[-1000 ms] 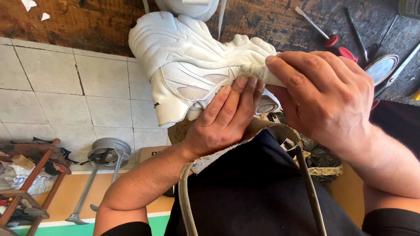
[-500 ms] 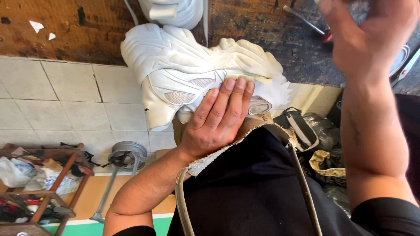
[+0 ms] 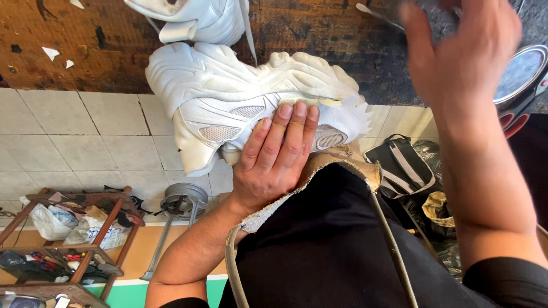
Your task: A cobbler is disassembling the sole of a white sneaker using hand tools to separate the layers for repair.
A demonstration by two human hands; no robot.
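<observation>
- Head view, looking down over my lap: my left hand (image 3: pixel 274 162) lies flat on the side of a white chunky sneaker (image 3: pixel 251 111), fingers straight and close together, palm pressed against the mesh panels and the edge of the sole.
- The sneaker rests on its side on a frayed tan leather apron (image 3: pixel 342 162) over my knee, directly under and ahead of my left hand; the toe points away to that hand's left and the thick sole faces away from me.
- My right hand (image 3: pixel 456 54) is lifted clear of the shoe, up and to the right of the left hand. Fingers loosely spread, and blurred. It holds nothing that I can see and touches nothing.
- A second white shoe (image 3: pixel 194 20) sits just beyond the first, past my left fingertips, partly cut by the frame edge.
- Beside my right forearm: a round metal tin (image 3: pixel 522 74), near the wrist.
- Between my two forearms, lower down: a black bag with grey straps (image 3: pixel 399 165).
- Left of my left forearm, well apart: a wooden rack (image 3: pixel 68 245) with bags and small items, and a metal shoe stand (image 3: pixel 182 202) on the tiled floor (image 3: pixel 74 142).
</observation>
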